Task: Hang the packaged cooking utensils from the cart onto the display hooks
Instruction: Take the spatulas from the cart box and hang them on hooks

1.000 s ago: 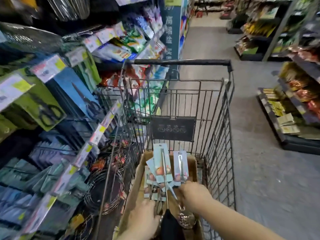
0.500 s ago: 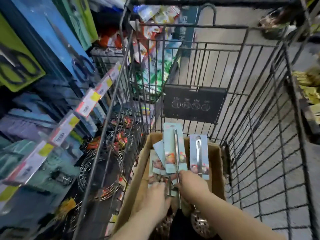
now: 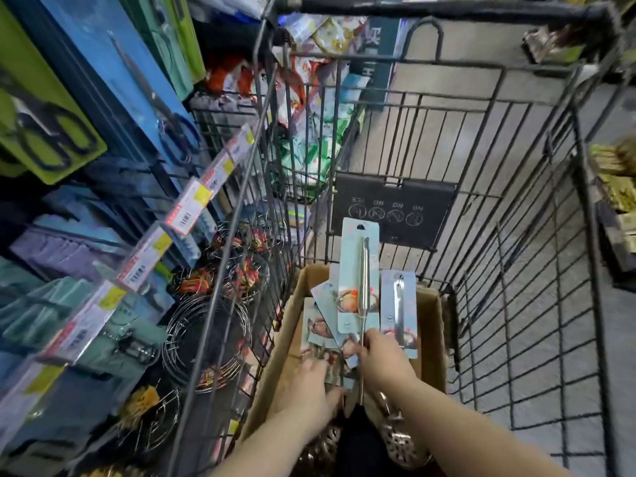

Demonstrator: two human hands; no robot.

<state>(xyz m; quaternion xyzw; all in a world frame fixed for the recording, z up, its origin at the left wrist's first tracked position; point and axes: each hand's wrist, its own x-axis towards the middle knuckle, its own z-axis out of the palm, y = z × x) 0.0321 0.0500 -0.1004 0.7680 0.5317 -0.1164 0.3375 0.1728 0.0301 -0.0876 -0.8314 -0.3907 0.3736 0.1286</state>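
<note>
right hand point(image 3: 382, 359) pinches utensil pack point(image 3: 351, 270) | left hand point(image 3: 309, 383) seemingly spread | cart placard point(image 3: 392, 208): "NO"

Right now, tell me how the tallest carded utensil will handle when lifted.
The tallest carded utensil has a metal handle, so it should stay stiff, though its thin backing card may flex. If the perforated bowl below is its end, it is probably bottom-heavy and may swing. The right hand grips bare shiny metal, which is possibly slippery.
</note>
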